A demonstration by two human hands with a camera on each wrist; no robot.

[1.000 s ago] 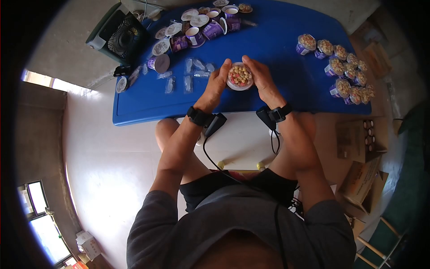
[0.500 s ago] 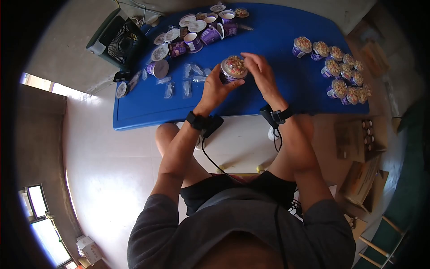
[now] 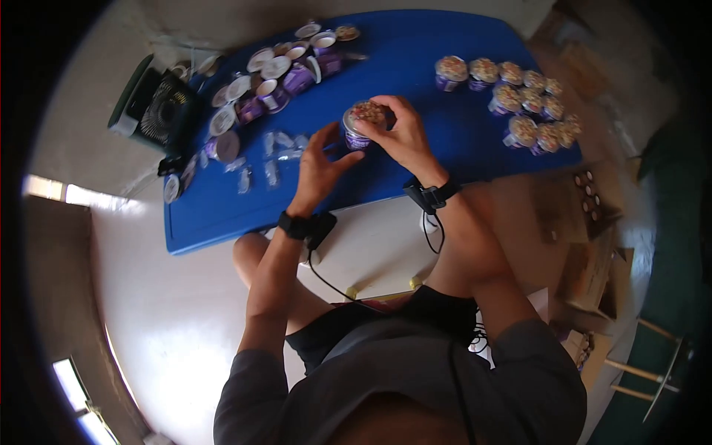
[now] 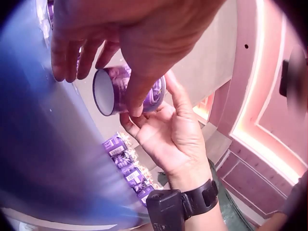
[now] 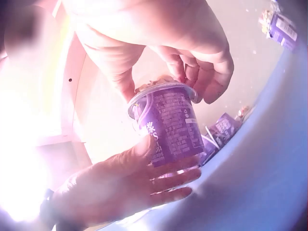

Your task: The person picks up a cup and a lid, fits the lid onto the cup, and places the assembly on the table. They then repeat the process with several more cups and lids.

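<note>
A purple printed paper cup [image 3: 357,139] with a clear domed top full of mixed nut-like pieces is above the near part of the blue table [image 3: 415,52]. My right hand [image 3: 406,139] grips it from above, thumb and fingers around its rim. In the right wrist view the cup [image 5: 173,127] is slightly tilted, with white lettering on its side. My left hand [image 3: 317,174] is just left of the cup, thumb and fingers spread apart. Its straight fingers lie close by the cup's base in the right wrist view, and its thumb overlaps the cup [image 4: 118,79] in the left wrist view.
Several filled cups [image 3: 521,132] stand in rows on the right. At the back left, purple cups [image 3: 299,78] and white lids [image 3: 276,67] are piled up. Small clear packets [image 3: 271,174] lie near the left hand. A fan [image 3: 152,107] stands beyond the table's left edge.
The cup was first between both hands, then in the left hand with the right beside it. Now the right hand grips its rim and the left has let go. The head view has shifted.
</note>
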